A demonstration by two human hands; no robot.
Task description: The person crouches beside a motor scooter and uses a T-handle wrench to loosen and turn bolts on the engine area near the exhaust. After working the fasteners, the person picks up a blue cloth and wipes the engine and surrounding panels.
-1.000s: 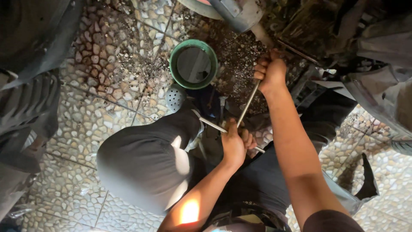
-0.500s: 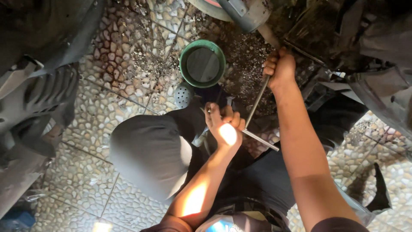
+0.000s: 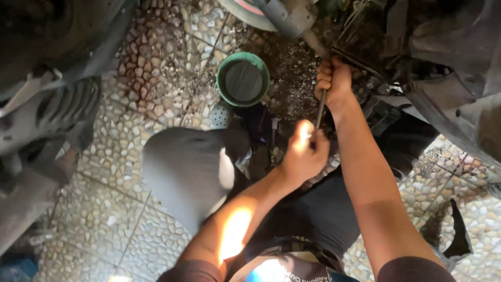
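My right hand [image 3: 334, 81] is clenched around the upper end of a long thin metal rod [image 3: 319, 110], close under the dark greasy underside of a vehicle [image 3: 417, 47]. My left hand [image 3: 304, 154] is closed around the rod's lower end, just above my lap, with sunlight bright on its knuckles. The rod runs nearly upright between the two hands. My bent left knee in grey trousers [image 3: 182, 169] is to the left of the hands.
A green round bowl [image 3: 242, 79] with dark contents stands on the pebble-patterned tiled floor [image 3: 120, 141]. A tyre and vehicle parts [image 3: 47, 115] fill the left side. Oily grit darkens the floor near the bowl. Black scraps [image 3: 456, 235] lie at right.
My left hand has moved up along the rod and now grips its lower end. The second thin tool it held across my lap is out of sight. The view shifted.
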